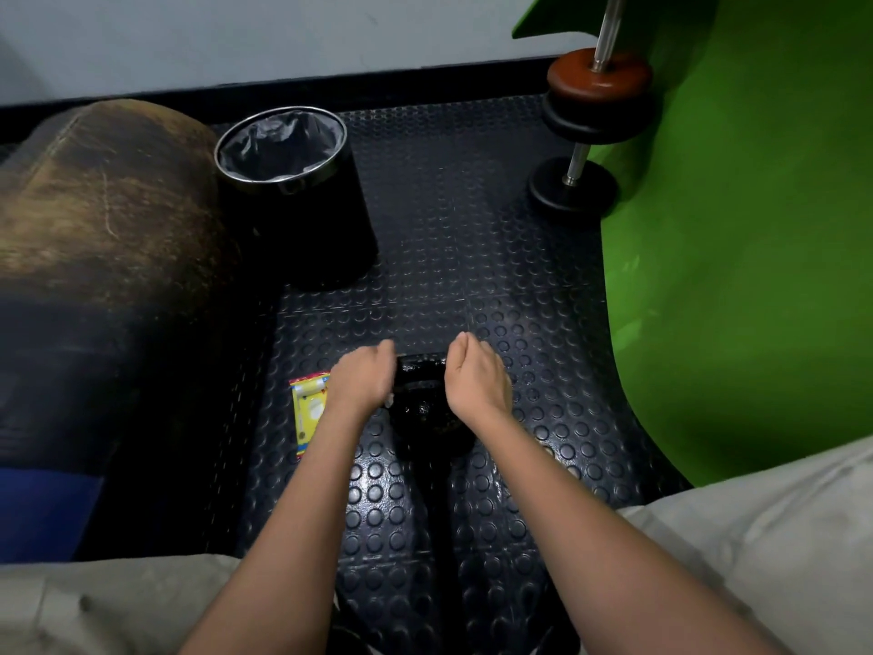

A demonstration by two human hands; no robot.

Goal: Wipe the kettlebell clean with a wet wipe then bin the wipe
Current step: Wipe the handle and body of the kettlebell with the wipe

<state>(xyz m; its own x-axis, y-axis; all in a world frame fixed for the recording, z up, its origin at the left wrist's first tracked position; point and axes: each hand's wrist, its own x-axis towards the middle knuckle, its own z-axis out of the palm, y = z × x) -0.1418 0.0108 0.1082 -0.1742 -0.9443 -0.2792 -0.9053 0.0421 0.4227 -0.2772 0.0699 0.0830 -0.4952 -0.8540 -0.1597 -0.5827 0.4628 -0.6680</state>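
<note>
Kettlebell sits on the studded rubber floor mat, about mid-mat toward the near edge, between the person's two hands. Black, glossy; the sheen on its top could be moisture, but I cannot confirm that.

Left hand: against the left flank of the bell, fingers curled forward and down. A small pale scrap shows at its lower edge next to the bell, probably the wet wipe, but too little is visible to be sure. Whether the fingers are clamped on it: cannot tell.

Right hand: at the right side of the bell near the handle, fingers held together and gently bent over the far side. Whether it is gripping the handle or only bracing: cannot tell.

Yellow wipe packet lies flat on the mat just left of the left hand. Black bin with a grey liner stands toward the far left corner of the mat, well apart from the bell; no wipe visible inside it.

Judgement: wiping stage is in hand, extent of cleaning unknown. Remaining: finish the surfaces, carry the wipe to the bin, drop it.
</note>
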